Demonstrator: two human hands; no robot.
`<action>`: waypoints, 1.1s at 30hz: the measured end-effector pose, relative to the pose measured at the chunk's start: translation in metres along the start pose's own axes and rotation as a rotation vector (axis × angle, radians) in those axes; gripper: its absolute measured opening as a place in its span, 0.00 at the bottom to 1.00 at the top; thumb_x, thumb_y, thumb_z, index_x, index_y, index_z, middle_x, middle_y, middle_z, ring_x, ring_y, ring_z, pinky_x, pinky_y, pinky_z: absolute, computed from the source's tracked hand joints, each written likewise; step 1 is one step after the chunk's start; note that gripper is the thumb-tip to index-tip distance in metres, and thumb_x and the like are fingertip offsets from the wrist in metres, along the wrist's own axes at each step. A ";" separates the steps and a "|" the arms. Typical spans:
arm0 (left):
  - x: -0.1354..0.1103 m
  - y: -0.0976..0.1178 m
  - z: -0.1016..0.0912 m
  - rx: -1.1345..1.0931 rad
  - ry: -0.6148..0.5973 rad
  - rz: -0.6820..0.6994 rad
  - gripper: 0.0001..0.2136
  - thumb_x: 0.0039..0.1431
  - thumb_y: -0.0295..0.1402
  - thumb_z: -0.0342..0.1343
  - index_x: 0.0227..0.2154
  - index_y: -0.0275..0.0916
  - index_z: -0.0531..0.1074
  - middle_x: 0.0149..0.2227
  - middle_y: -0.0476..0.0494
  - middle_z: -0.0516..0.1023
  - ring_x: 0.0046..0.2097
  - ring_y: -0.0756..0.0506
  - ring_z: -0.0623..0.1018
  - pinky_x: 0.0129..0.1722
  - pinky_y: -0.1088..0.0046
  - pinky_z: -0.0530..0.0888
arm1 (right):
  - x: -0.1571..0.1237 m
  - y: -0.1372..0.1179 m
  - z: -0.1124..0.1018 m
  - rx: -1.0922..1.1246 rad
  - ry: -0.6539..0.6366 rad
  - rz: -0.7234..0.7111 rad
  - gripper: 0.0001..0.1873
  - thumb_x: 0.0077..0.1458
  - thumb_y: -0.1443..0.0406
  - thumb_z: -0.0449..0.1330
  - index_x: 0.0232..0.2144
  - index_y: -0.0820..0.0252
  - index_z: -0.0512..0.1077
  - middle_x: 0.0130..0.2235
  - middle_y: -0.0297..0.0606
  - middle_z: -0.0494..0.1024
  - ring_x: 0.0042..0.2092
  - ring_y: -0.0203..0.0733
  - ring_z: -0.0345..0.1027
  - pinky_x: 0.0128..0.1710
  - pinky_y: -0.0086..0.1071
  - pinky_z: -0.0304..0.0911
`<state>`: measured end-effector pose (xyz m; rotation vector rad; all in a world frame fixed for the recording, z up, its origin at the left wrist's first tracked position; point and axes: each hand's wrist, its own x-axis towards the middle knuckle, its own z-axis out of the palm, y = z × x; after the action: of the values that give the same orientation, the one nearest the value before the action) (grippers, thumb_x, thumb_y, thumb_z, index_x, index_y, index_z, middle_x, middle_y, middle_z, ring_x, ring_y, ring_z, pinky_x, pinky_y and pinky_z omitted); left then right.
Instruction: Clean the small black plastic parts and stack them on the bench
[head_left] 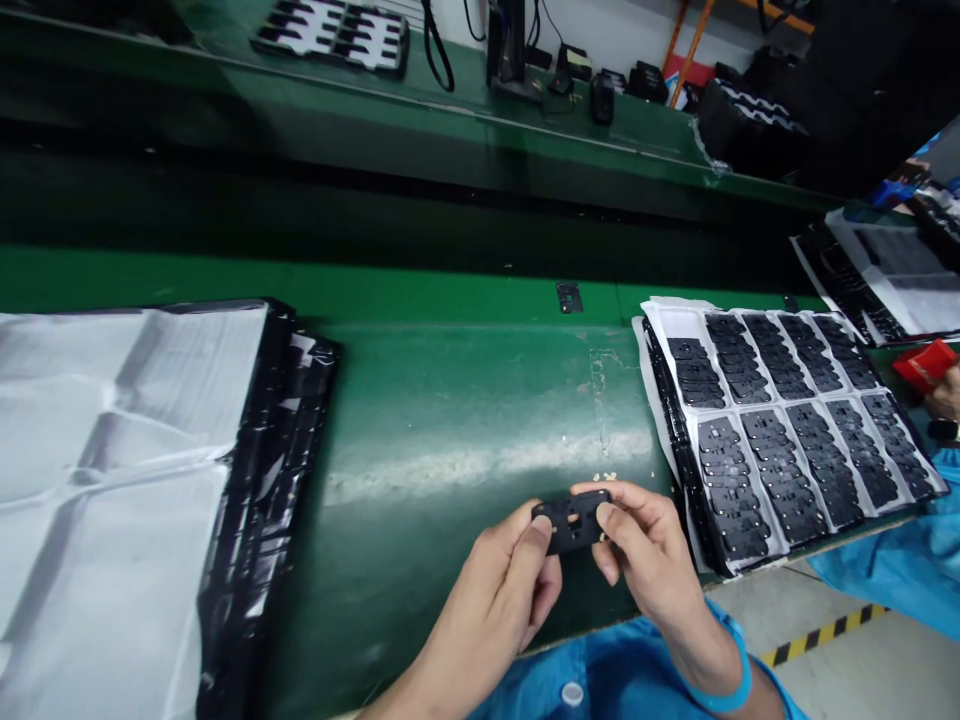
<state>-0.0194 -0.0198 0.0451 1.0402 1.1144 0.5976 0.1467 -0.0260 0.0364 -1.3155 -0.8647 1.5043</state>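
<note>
Between my two hands I hold a small flat black plastic plate (pixel 574 524) with cut-out holes, just above the front part of the green table. My left hand (pixel 506 575) pinches its left end between thumb and fingers. The right end is gripped by my right hand (pixel 649 545), thumb on top and fingers behind. To my right lies a tray (pixel 733 402) filled with rows of similar black plates, resting on a stack of trays. One more black plate (pixel 569 297) sits alone on the table further back.
At left stands a stack of black trays topped with a white sheet (pixel 172 420). A few light crumbs (pixel 604 476) lie beyond my hands. A raised shelf (pixel 450 105) runs along the back. At far right, another person's hand (pixel 946 395) is beside a red object (pixel 924 366).
</note>
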 end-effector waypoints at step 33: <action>0.013 -0.017 -0.007 -0.060 0.015 -0.027 0.20 0.70 0.47 0.43 0.24 0.44 0.60 0.13 0.56 0.63 0.15 0.52 0.59 0.19 0.75 0.57 | -0.008 0.021 0.006 -0.246 0.068 -0.148 0.22 0.71 0.52 0.57 0.41 0.64 0.82 0.17 0.27 0.67 0.16 0.31 0.59 0.19 0.25 0.56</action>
<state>-0.0232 -0.0141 0.0236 0.9688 1.1155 0.6143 0.1371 -0.0399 0.0211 -1.4370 -1.1045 1.2611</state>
